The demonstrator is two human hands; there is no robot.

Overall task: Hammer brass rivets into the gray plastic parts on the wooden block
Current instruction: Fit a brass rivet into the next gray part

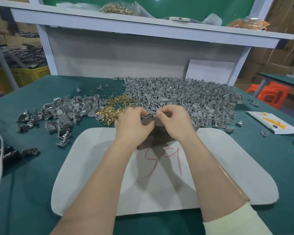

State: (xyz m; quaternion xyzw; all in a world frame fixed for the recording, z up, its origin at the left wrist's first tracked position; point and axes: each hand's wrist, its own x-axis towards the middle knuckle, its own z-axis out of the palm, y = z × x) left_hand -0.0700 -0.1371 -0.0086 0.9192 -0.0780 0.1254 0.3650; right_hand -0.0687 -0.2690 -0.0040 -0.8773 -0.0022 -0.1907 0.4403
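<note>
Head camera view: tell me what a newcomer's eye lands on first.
The sprawling heap of gray plastic parts across the back of the green table strikes first, with a glittering pile of tiny brass rivets at its left edge. In the centre, the left hand and right hand pinch a small gray plastic part atop the dark wooden block, which stands on a white pad scrawled in red.

- Worktop (32, 175): green surface.
- White mat (95, 167): flat on worktop, "59" written in red.
- White-and-orange packet (271, 123): worktop, right side.
- Shelf (143, 26): pale, overhead; phone (180, 19) on it.
- Yellow crate (24, 73): far left, off worktop.
- Orange stool (268, 94): far right.
</note>
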